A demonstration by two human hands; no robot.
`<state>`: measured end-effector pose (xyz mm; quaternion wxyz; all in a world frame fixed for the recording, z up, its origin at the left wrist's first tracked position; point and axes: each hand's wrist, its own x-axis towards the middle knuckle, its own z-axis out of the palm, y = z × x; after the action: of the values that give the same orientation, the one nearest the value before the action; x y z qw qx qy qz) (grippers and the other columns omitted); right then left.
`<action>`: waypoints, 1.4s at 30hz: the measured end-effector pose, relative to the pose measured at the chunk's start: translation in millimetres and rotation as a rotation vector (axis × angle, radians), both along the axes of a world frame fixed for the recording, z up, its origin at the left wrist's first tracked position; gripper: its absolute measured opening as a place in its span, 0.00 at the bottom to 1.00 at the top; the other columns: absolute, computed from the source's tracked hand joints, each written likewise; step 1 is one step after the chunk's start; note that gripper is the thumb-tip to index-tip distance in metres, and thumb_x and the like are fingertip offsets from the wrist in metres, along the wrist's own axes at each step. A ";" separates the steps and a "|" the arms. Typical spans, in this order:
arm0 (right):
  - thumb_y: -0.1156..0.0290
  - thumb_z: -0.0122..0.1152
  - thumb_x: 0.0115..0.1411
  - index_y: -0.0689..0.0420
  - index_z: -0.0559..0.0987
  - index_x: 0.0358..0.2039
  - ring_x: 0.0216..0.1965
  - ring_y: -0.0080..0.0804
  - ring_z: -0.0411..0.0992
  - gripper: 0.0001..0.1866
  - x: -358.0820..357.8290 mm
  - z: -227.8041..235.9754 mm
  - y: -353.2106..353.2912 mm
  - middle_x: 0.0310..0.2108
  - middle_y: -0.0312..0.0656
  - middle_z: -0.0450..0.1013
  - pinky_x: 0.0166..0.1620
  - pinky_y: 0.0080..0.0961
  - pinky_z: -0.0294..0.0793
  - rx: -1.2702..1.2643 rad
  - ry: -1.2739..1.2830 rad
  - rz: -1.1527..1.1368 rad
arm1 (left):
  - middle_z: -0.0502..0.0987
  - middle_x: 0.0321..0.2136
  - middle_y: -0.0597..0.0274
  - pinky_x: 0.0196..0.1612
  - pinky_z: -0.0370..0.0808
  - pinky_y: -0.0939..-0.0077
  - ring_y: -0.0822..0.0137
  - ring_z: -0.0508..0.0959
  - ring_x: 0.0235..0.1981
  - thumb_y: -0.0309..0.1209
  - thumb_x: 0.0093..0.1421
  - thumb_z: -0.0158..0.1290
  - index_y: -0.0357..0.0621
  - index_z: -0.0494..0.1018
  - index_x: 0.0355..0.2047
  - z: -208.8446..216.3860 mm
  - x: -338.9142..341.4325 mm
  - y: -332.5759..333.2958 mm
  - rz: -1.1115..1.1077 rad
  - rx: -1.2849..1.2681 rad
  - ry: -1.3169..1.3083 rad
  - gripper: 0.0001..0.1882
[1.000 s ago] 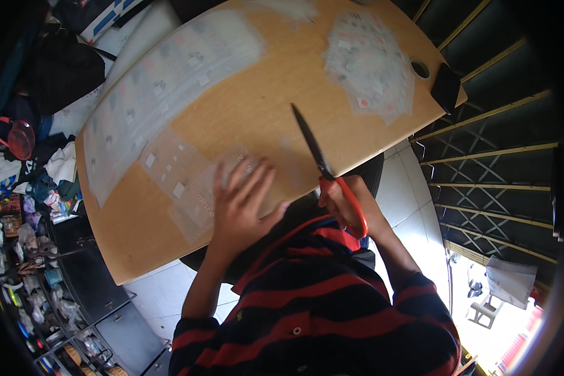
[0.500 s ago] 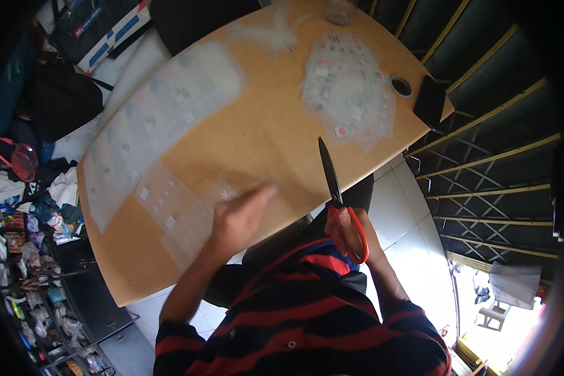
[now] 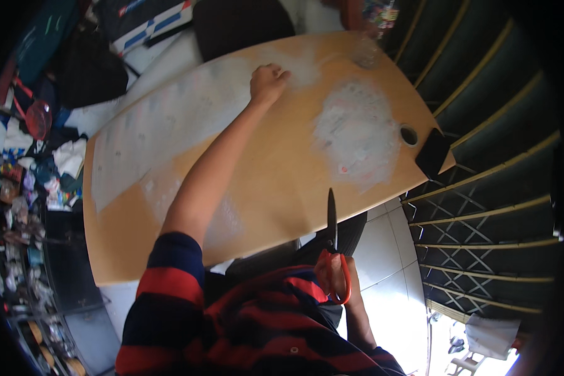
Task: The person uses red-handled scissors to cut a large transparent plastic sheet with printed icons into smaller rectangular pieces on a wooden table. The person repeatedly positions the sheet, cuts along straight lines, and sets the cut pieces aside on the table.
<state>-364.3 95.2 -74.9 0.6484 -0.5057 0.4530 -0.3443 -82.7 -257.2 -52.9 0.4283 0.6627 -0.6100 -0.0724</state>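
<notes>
Red-handled scissors (image 3: 332, 216) are gripped in my right hand (image 3: 337, 276), near the table's front edge, with the dark blades pointing up and away from me. My left arm stretches across the table, and the left hand (image 3: 269, 84) is at the far side with its fingers curled. Whatever those fingers may hold is hidden. It is beside a thin pile of translucent plastic pieces (image 3: 302, 67). Left of that hand runs a long row of overlapping clear plastic sheets (image 3: 163, 119). A few more clear sheets (image 3: 222, 219) lie nearer me, partly behind my forearm.
On the right of the wooden table (image 3: 276, 163) is a heap of clear printed packets (image 3: 357, 135). A tape roll (image 3: 408, 135) and a dark flat object (image 3: 432, 154) lie by the right edge. A clear container (image 3: 366, 55) stands at the far corner. A folding metal gate (image 3: 482, 188) borders the right.
My left hand has gone from the near sheets to the far side of the table. The right hand, still holding the scissors, sits lower in the view, which has shifted.
</notes>
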 end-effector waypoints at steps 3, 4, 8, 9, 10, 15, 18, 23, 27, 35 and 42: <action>0.37 0.33 0.69 0.66 0.76 0.20 0.10 0.23 0.64 0.42 1.4 -3.6 3.7 0.07 0.35 0.63 0.14 0.20 0.60 0.055 0.077 0.009 | 0.77 0.41 0.49 0.46 0.75 0.60 0.52 0.79 0.42 0.39 0.56 0.62 0.42 0.78 0.43 -9.0 7.2 45.1 -0.068 -0.020 -0.056 0.18; 0.34 0.34 0.67 0.67 0.76 0.23 0.09 0.21 0.63 0.43 -0.5 -3.9 6.3 0.07 0.34 0.62 0.14 0.18 0.59 0.054 0.045 0.029 | 0.76 0.40 0.52 0.44 0.75 0.60 0.53 0.79 0.39 0.36 0.56 0.61 0.43 0.78 0.43 -10.1 9.9 71.0 -0.132 -0.012 -0.043 0.16; 0.28 0.34 0.63 0.68 0.76 0.26 0.07 0.20 0.60 0.47 -2.9 -20.4 13.6 0.07 0.33 0.61 0.12 0.18 0.57 0.016 0.067 0.078 | 0.76 0.41 0.54 0.49 0.68 0.54 0.52 0.73 0.46 0.34 0.57 0.60 0.44 0.77 0.42 7.6 20.5 224.8 -0.206 0.058 -0.311 0.14; 0.28 0.33 0.62 0.68 0.75 0.27 0.07 0.20 0.60 0.47 1.2 -21.4 13.9 0.07 0.33 0.61 0.12 0.17 0.57 0.067 0.026 0.093 | 0.77 0.40 0.55 0.49 0.68 0.55 0.53 0.73 0.45 0.34 0.56 0.60 0.45 0.77 0.42 11.2 30.2 267.7 -0.192 0.059 -0.290 0.14; 0.24 0.39 0.58 0.67 0.76 0.27 0.10 0.21 0.63 0.48 3.4 -22.4 11.1 0.10 0.33 0.63 0.14 0.19 0.59 0.072 -0.001 0.127 | 0.77 0.39 0.56 0.49 0.68 0.55 0.53 0.74 0.45 0.34 0.56 0.60 0.45 0.77 0.42 13.8 45.4 300.5 -0.194 0.048 -0.259 0.14; 0.22 0.42 0.54 0.67 0.76 0.34 0.17 0.21 0.70 0.50 23.7 -20.0 -5.5 0.16 0.34 0.68 0.20 0.23 0.63 0.014 0.040 0.402 | 0.77 0.42 0.52 0.48 0.69 0.54 0.48 0.74 0.44 0.36 0.56 0.61 0.45 0.77 0.45 -8.6 161.3 381.7 0.308 0.097 -0.249 0.17; 0.47 0.56 0.62 0.66 0.74 0.40 0.20 0.37 0.74 0.29 49.6 -9.7 -17.2 0.19 0.43 0.72 0.28 0.30 0.70 -0.218 0.242 0.562 | 0.75 0.46 0.50 0.49 0.68 0.50 0.47 0.73 0.47 0.40 0.56 0.60 0.46 0.77 0.47 -6.2 187.0 377.5 0.471 0.185 -0.254 0.20; 0.51 0.55 0.61 0.66 0.75 0.42 0.23 0.41 0.75 0.26 90.4 21.1 -8.2 0.22 0.45 0.74 0.33 0.34 0.74 -0.337 0.191 0.659 | 0.70 0.57 0.52 0.57 0.62 0.43 0.48 0.69 0.55 0.45 0.57 0.59 0.55 0.76 0.52 -11.0 167.7 348.5 0.374 0.360 -0.437 0.23; 0.39 0.44 0.65 0.70 0.73 0.49 0.24 0.35 0.75 0.39 107.3 20.8 -7.2 0.25 0.45 0.78 0.37 0.32 0.75 -0.405 0.039 0.637 | 0.67 0.62 0.57 0.62 0.52 0.36 0.47 0.63 0.63 0.37 0.58 0.56 0.55 0.75 0.54 -22.5 165.7 350.9 0.037 0.279 -0.366 0.22; 0.54 0.55 0.66 0.70 0.70 0.55 0.22 0.38 0.70 0.30 126.2 33.4 -10.5 0.32 0.52 0.77 0.35 0.33 0.72 -0.430 0.145 0.620 | 0.63 0.66 0.62 0.70 0.37 0.36 0.54 0.53 0.71 0.16 0.54 0.45 0.52 0.75 0.52 -5.5 167.6 365.2 -0.218 0.392 -0.192 0.26; 0.64 0.63 0.60 0.67 0.69 0.52 0.29 0.53 0.71 0.25 150.1 52.2 -12.6 0.35 0.58 0.74 0.34 0.41 0.69 -0.399 0.196 0.670 | 0.64 0.65 0.61 0.71 0.38 0.39 0.53 0.56 0.70 0.12 0.52 0.43 0.49 0.75 0.47 -10.1 169.7 355.2 -0.265 0.315 -0.132 0.25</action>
<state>-214.2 82.6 -22.7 0.5674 -0.7719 0.2471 -0.1452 87.0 98.0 -63.0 0.2655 0.6387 -0.6997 -0.1789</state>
